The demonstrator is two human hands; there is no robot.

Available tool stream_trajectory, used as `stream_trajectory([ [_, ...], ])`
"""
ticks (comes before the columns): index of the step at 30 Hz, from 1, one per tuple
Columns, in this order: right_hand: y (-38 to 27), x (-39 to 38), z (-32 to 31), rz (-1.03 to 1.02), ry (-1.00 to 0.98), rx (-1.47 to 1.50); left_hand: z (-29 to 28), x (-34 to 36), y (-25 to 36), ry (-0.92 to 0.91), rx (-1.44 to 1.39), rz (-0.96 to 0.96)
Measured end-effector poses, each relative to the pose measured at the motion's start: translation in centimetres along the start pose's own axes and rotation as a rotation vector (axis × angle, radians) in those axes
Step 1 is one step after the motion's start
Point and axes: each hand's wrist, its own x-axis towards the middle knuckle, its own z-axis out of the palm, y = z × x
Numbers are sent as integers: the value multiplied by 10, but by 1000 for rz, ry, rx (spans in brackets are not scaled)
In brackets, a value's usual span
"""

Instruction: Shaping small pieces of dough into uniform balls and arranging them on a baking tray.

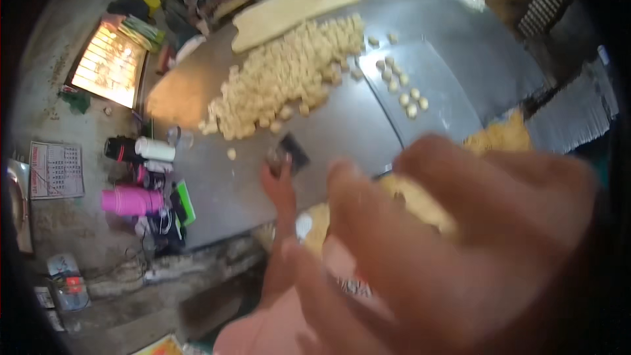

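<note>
My right hand (453, 243) is raised very close in front of the view, large and blurred. Its fingers are apart and bent, and nothing shows between them. Lower in the scene, over the near part of the metal table (227, 204), my left hand (280, 181) is closed on a dough scraper (294, 152) with a dark, flat, rectangular blade. Beyond the scraper lies a long heap of pale dough pieces (282, 72). Several separate round pieces (404, 90) sit to the right, on a smoother metal part of the table.
A pale wooden board (296, 12) lies behind the heap. At the left edge stand a pink tumbler (131, 201), a white bottle (155, 150) and a green-edged object (186, 202). A yellowish, crumb-covered surface (501, 137) shows along the near right side. A calendar (57, 169) hangs on the wall.
</note>
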Motion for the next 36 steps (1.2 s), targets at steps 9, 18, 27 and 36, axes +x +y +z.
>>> stream_trajectory([
  [9,14,17,12,3,-14,-23,-24,21,-47,5,114,-2],
  [18,29,26,-11,-2,-17,-20,-12,12,-28,-8,156,-144],
  [27,30,34,-17,-35,-96,-60,-9,17,-47,-3,324,35],
  [36,44,34,-14,40,-273,-211,-20,21,-32,157,331,-32],
])
